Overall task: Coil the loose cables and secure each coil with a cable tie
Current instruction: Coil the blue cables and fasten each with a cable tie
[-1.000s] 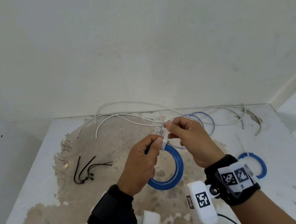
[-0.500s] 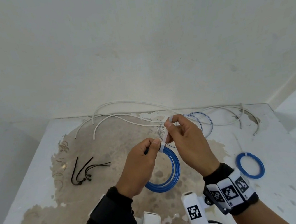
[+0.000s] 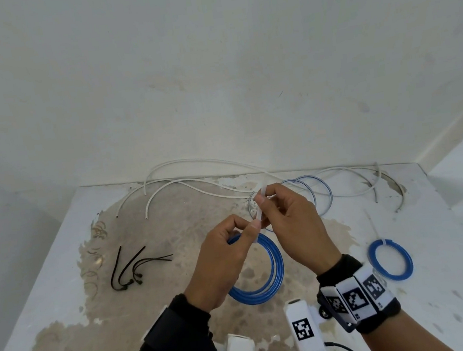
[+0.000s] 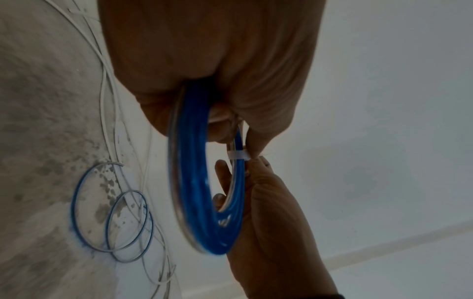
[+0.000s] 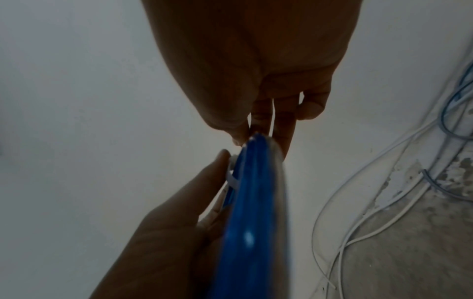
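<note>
My left hand (image 3: 247,229) pinches a blue cable coil (image 3: 268,273) at its top and holds it upright above the table. A white cable tie (image 3: 258,232) is looped round the coil just beside those fingers. My right hand (image 3: 262,197) pinches the tie's tail, which runs up and away from the coil. The left wrist view has the coil (image 4: 194,192) edge-on, with the tie (image 4: 236,156) across its strands and the right hand (image 4: 256,161) at it. In the right wrist view the coil (image 5: 250,222) is blurred and the tie (image 5: 232,180) lies against the left hand (image 5: 222,161).
Several black cable ties (image 3: 130,269) lie on the worn table (image 3: 62,286) to the left. A smaller tied blue coil (image 3: 390,262) lies at the right. Loose white cables (image 3: 195,180) and thin blue loops (image 3: 315,193) run along the back by the wall.
My right hand has drawn the tie's tail a little further up and away from the left hand, and its wrist has turned. The left hand keeps its hold on the coil.
</note>
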Action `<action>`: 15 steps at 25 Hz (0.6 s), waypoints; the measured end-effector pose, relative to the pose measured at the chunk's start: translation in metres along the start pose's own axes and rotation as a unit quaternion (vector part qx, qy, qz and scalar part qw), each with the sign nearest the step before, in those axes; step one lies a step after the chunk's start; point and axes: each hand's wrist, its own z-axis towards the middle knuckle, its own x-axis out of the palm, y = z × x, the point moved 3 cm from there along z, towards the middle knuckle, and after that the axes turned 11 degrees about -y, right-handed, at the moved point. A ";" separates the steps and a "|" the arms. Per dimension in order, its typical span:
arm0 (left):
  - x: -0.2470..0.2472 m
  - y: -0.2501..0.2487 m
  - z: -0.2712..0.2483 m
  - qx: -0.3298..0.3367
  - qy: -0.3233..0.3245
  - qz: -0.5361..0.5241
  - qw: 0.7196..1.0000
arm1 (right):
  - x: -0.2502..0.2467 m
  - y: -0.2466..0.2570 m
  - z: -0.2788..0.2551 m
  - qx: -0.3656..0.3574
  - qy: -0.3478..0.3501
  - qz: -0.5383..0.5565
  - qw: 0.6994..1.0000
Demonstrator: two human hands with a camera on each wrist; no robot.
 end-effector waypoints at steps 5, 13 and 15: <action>-0.001 -0.002 0.001 0.015 0.004 0.007 1.000 | 0.000 0.006 -0.001 0.005 -0.036 0.012 0.999; -0.008 -0.005 -0.003 0.086 0.007 0.050 0.995 | 0.011 0.011 0.004 0.079 -0.026 0.126 0.989; -0.012 -0.003 0.001 0.081 0.007 0.055 0.995 | 0.019 0.005 0.008 0.136 -0.006 0.155 0.978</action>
